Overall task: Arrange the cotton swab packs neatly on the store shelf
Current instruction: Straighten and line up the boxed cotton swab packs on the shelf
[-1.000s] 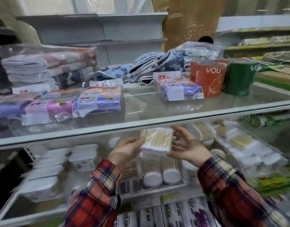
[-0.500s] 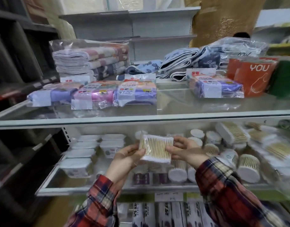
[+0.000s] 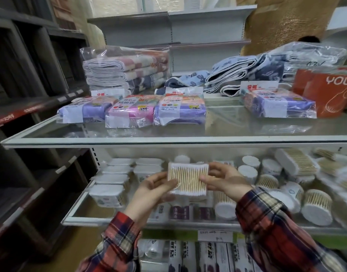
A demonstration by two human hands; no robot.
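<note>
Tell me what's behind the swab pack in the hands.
Behind the swab pack sit white tubs and a round tub on the glass shelf. Whatever lies directly behind it is covered.

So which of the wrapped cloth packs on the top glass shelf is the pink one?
The middle pack of the three side by side on the left; its neighbours and the lone pack on the right are purple.

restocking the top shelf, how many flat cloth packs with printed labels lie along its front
4: three side by side at left, purple, pink, purple; one apart at right. None visibly hidden.
</note>
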